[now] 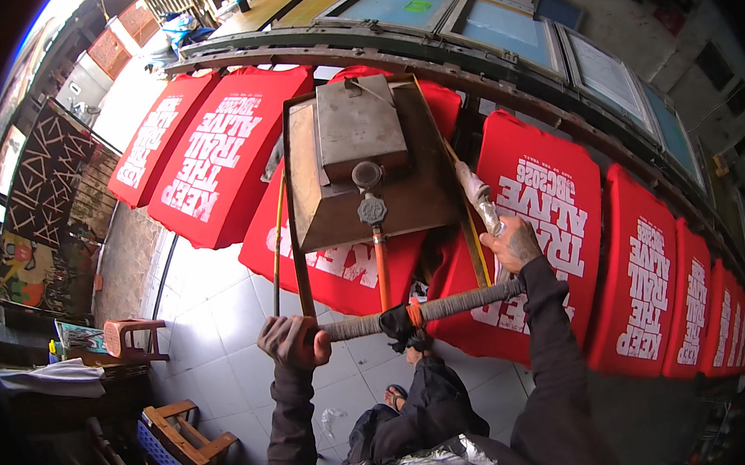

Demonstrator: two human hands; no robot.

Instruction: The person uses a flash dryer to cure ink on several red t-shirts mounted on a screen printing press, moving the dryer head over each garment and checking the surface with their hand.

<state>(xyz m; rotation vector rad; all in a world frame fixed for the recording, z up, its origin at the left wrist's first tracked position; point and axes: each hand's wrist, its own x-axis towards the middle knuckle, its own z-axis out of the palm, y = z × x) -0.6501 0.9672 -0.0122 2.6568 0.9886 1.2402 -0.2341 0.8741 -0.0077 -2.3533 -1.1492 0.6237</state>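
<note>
My left hand (293,341) is closed round the left end of a tape-wrapped handlebar (463,301). The bar belongs to a metal hood (428,180), like a gas heater, with a valve (372,210) and an orange hose (382,272). Beyond the bar, my right hand (514,244) grips a slim stick wrapped in clear plastic (477,192), beside the hood's right side. My right wrist is close to the bar's right end. Beneath the hood lies a red printed shirt (260,240), partly hidden by it; another red shirt (538,149) lies to the right.
More red shirts (233,128) stretch along a long rail (281,56), left and right. Framed screens (397,3) lean behind it. A small brown stool (132,337) and a wooden one (190,434) stand at left on the tiled floor (211,316).
</note>
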